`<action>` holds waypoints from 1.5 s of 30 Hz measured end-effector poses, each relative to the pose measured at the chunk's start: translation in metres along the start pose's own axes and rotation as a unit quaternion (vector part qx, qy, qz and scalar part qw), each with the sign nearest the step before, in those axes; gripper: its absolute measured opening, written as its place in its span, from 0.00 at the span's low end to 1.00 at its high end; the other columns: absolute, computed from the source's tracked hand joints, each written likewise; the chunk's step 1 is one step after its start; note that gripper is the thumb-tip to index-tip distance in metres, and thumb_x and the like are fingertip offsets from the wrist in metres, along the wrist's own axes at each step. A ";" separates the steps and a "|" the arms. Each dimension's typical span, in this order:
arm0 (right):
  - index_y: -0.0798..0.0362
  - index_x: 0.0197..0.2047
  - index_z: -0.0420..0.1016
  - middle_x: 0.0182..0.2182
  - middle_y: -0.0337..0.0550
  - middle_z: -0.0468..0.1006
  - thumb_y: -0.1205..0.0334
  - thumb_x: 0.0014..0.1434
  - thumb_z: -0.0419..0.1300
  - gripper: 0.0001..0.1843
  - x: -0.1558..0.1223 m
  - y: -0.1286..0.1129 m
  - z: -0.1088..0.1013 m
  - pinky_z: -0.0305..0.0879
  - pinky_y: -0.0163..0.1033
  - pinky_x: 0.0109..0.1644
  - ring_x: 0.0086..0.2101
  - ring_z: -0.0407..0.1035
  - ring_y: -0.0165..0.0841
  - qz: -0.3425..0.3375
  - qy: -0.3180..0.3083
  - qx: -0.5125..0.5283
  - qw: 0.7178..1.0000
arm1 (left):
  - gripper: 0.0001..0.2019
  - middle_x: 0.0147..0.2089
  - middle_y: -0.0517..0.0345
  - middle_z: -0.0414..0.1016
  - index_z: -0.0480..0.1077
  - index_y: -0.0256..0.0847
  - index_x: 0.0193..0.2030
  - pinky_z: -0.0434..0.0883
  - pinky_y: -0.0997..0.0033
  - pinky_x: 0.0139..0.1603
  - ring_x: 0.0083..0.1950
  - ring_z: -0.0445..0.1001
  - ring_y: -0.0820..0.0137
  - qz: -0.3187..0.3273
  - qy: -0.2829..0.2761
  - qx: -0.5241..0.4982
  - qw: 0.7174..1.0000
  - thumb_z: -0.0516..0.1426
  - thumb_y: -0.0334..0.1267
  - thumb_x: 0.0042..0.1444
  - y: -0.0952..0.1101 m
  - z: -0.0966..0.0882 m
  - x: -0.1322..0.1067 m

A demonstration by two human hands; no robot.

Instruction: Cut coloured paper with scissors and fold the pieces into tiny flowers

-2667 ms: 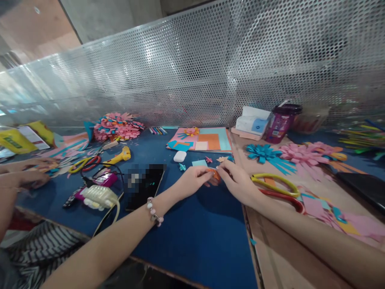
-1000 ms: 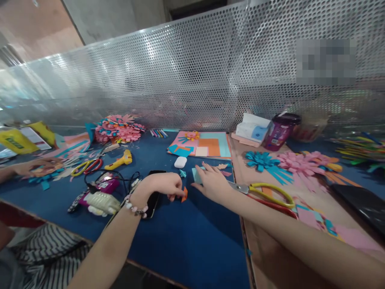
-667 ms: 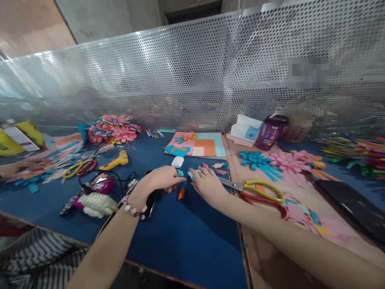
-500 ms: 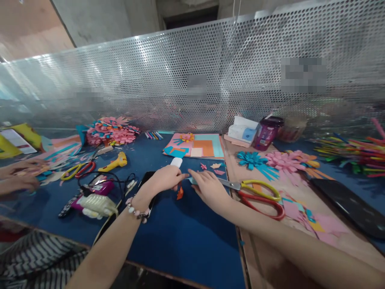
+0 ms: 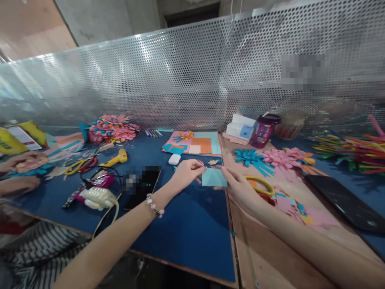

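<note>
A small light-blue paper square (image 5: 214, 177) is stretched between my two hands above the blue table. My left hand (image 5: 188, 175), with a beaded bracelet at the wrist, pinches its left edge. On the opposite edge, my right hand (image 5: 239, 185) grips the paper between thumb and fingers. Partly behind the right hand lie scissors (image 5: 261, 184) with yellow and red handles. Small paper scraps (image 5: 213, 162) lie just beyond the square. A white earbud case (image 5: 174, 159) rests near my left hand, with a dark phone (image 5: 142, 186) further left.
Coloured sheets (image 5: 201, 144) lie at the back. Paper flowers (image 5: 279, 158), a purple cup (image 5: 265, 130) and a black case (image 5: 343, 200) are on the right. A yellow glue gun (image 5: 116, 158) and power strip (image 5: 96, 192) sit left, beside a co-worker's hands (image 5: 21, 184).
My hands have shifted right and apart, and the light-blue paper now shows flat between them. The orange scrap beneath my hands is no longer visible. The co-worker's hands now hold a paper flower.
</note>
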State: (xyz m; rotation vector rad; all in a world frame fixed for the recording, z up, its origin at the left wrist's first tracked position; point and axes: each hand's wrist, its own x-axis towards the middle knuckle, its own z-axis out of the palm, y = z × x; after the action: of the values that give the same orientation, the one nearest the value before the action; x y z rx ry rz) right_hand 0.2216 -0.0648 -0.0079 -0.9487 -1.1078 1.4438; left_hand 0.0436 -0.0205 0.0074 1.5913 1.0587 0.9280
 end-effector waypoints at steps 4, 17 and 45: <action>0.48 0.57 0.61 0.44 0.44 0.75 0.51 0.58 0.55 0.24 0.004 0.010 -0.010 0.74 0.42 0.39 0.38 0.73 0.35 -0.086 0.018 0.005 0.996 | 0.10 0.27 0.56 0.71 0.66 0.35 0.36 0.73 0.69 0.25 0.27 0.73 0.70 -0.035 0.028 -0.037 0.998 0.57 0.41 0.54 -0.005 0.007 0.007; 0.50 0.54 0.64 0.34 0.41 0.77 0.58 0.60 0.53 0.18 -0.008 0.018 -0.013 0.69 0.43 0.46 0.37 0.73 0.33 -0.142 -0.042 -0.261 0.954 | 0.15 0.30 0.61 0.68 0.63 0.38 0.50 0.64 0.75 0.29 0.25 0.65 0.77 0.104 0.044 0.010 0.994 0.53 0.35 0.55 -0.008 0.004 -0.006; 0.51 0.46 0.67 0.37 0.42 0.74 0.52 0.56 0.59 0.17 -0.006 0.019 -0.014 0.67 0.39 0.41 0.38 0.70 0.33 -0.150 -0.018 -0.243 0.958 | 0.18 0.46 0.51 0.73 0.67 0.38 0.47 0.68 0.64 0.49 0.46 0.72 0.67 0.075 -0.023 -0.072 0.994 0.62 0.39 0.49 -0.006 0.019 -0.021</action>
State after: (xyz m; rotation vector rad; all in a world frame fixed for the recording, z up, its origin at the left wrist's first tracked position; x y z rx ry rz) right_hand 0.2305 -0.0689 -0.0298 -1.0359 -1.6025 0.9599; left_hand 0.0527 -0.0456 -0.0044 1.5801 0.8298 1.0409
